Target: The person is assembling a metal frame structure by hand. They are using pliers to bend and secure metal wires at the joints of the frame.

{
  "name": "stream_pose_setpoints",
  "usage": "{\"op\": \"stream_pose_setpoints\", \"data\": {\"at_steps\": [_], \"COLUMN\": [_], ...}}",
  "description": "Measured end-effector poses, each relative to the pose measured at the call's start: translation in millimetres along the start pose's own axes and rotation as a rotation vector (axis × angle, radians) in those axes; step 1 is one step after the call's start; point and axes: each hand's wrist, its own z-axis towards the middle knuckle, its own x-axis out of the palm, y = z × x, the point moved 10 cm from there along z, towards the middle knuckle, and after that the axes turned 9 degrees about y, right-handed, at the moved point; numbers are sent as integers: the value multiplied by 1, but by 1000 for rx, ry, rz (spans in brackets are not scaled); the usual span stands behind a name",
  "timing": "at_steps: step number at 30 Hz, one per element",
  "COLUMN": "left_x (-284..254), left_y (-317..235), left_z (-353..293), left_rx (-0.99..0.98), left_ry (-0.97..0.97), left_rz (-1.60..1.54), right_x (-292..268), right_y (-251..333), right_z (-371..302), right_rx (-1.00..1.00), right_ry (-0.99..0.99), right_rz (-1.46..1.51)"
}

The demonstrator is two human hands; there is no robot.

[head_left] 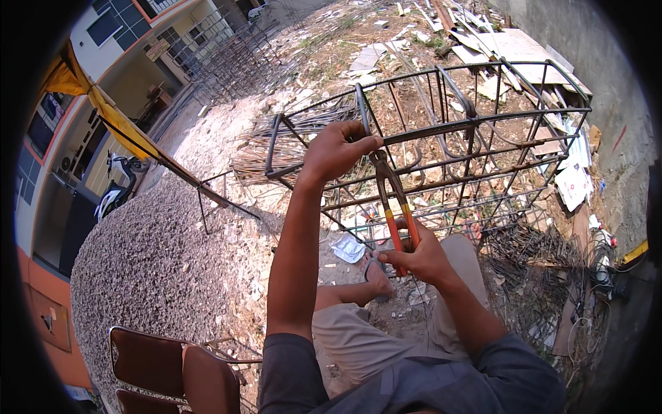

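A long cage of dark steel rebar (441,128) stretches across in front of me, its square stirrups joined by lengthwise bars. My left hand (338,148) is closed around its near top bar, beside one stirrup. Just below that hand, the jaws of a pair of pincers (387,190) meet the cage at the joint of bar and stirrup. Their orange and yellow handles are gripped in my right hand (419,257). Whether a tie wire sits in the jaws is too small to tell.
A grey gravel heap (172,265) rises at the left, near brown padded chairs (148,359). Loose rebar (269,155) lies beyond the cage. Tangled wire (531,255) and scrap boards (510,48) litter the right side, along a concrete wall (614,76). A motorbike (118,190) stands farther left.
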Motion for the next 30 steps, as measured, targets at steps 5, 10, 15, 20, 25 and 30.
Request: {"op": "stream_pose_setpoints", "data": {"at_steps": [5, 10, 15, 20, 25, 30], "left_x": [1, 5, 4, 6, 7, 4], "left_y": [-7, -11, -3, -4, -7, -8], "left_z": [3, -2, -6, -1, -1, -4], "left_rx": [-40, -10, 20, 7, 7, -10], "left_ry": [27, 45, 25, 19, 7, 14], "left_rz": [-52, -61, -58, -23, 34, 47], "right_x": [11, 57, 31, -28, -25, -21], "right_y": [-16, -19, -26, 12, 27, -5], "right_z": [5, 0, 8, -14, -18, 10], "right_rx": [-51, -168, -164, -323, -152, -133], "right_ry": [303, 896, 526, -337, -442, -140], "right_rz": [461, 1209, 741, -473, -657, -300]}}
